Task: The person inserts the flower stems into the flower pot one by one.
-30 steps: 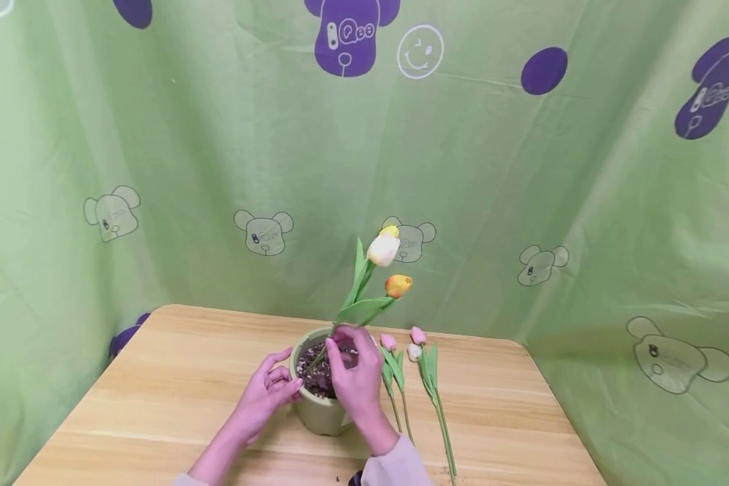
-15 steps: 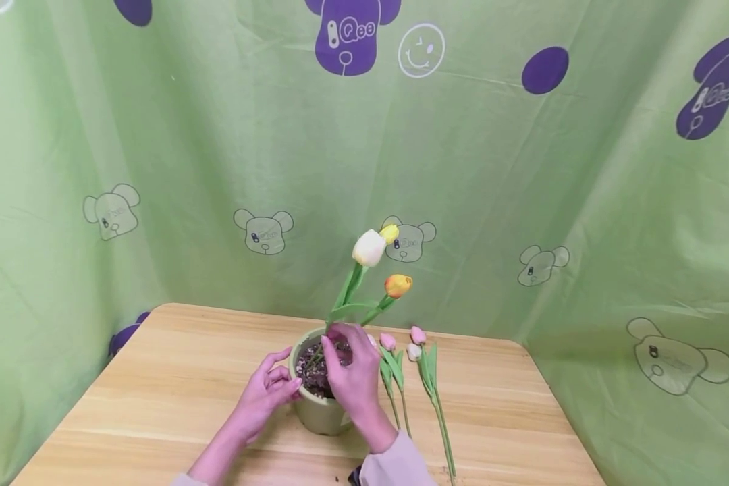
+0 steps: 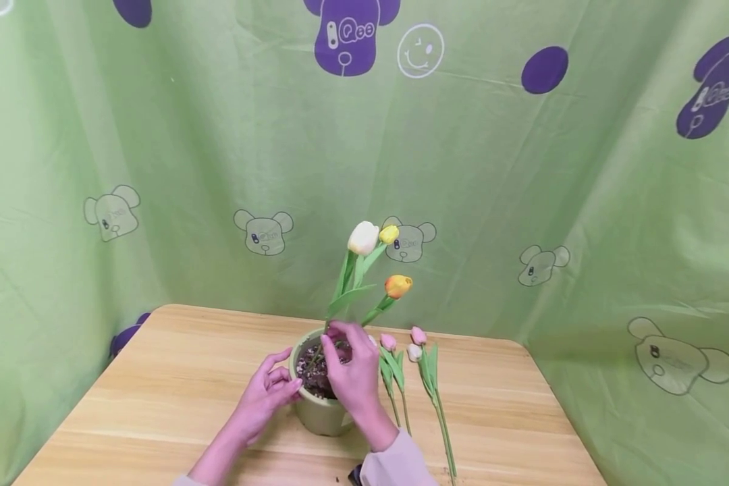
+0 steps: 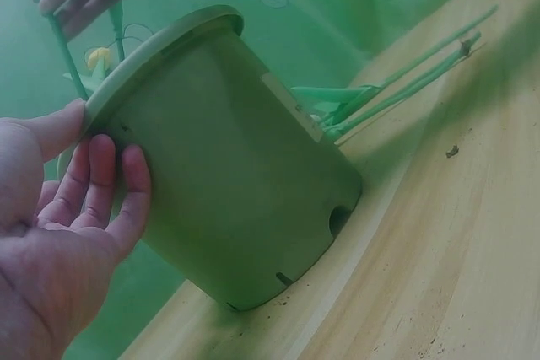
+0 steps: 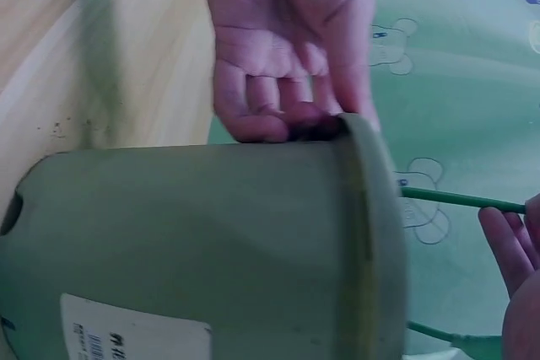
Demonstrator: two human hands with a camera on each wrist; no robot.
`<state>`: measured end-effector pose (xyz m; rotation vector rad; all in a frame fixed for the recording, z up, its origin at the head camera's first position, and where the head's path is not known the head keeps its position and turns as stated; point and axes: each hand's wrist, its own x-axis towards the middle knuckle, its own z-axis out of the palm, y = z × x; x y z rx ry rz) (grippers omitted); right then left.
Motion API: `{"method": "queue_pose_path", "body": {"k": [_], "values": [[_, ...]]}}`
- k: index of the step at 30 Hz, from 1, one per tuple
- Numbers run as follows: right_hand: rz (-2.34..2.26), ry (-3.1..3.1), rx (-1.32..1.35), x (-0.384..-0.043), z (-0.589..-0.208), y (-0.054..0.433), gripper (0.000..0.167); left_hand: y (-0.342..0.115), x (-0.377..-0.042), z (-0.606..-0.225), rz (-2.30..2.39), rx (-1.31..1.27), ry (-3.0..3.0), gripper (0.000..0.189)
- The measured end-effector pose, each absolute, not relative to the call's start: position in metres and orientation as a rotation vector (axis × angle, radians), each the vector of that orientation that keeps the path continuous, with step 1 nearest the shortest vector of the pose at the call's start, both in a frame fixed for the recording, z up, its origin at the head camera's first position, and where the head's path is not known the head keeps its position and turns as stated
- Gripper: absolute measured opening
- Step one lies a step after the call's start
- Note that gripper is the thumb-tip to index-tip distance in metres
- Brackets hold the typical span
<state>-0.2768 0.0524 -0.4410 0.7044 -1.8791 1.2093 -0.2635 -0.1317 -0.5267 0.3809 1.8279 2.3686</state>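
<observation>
A green plastic flowerpot (image 3: 323, 418) stands upright on the wooden table, with dark, pebbly soil (image 3: 316, 381) inside. My left hand (image 3: 264, 398) grips its left rim, thumb on the edge and fingers against the outer wall, as the left wrist view shows. Over the pot, my right hand (image 3: 355, 371) pinches the stem of a white tulip (image 3: 364, 238) between thumb and fingers. That green stem (image 5: 460, 199) reaches down past the rim in the right wrist view. A yellow tulip (image 3: 389, 234) and an orange tulip (image 3: 398, 286) lean rightward behind my right hand; their lower stems are hidden.
Right of the pot, pink tulips (image 3: 388, 342) and a white tulip (image 3: 414, 352) lie on the table (image 3: 498, 418). Something black (image 3: 355, 476) sits beside the right sleeve. Soil crumbs (image 4: 452, 151) dot the tabletop. A green printed curtain (image 3: 474, 169) surrounds the table.
The white tulip has swung left and risen slightly, uncovering the yellow bloom behind it. My right hand has shifted a little to the left; the left hand keeps its place on the rim.
</observation>
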Motion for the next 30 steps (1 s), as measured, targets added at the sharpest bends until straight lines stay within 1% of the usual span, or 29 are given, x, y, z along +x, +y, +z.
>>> {"method": "queue_pose_path", "body": {"k": [9, 17, 25, 30], "values": [[1.18, -1.961, 0.694, -0.271, -0.434, 0.057, 0.019, -0.132, -0.263, -0.527, 2.38, 0.398, 1.829, 0.078], [1.181, -1.903, 0.743, -0.271, -0.432, 0.061, 0.021, -0.131, -0.261, -0.526, 2.391, 0.415, 1.796, 0.079], [1.223, -1.85, 0.732, -0.273, -0.435, 0.063, 0.02, -0.131, -0.261, -0.524, 2.388, 0.37, 1.795, 0.078], [1.087, -1.817, 0.738, -0.276, -0.436, 0.063, 0.02, -0.13, -0.262, -0.526, 2.395, 0.367, 1.794, 0.079]]}}
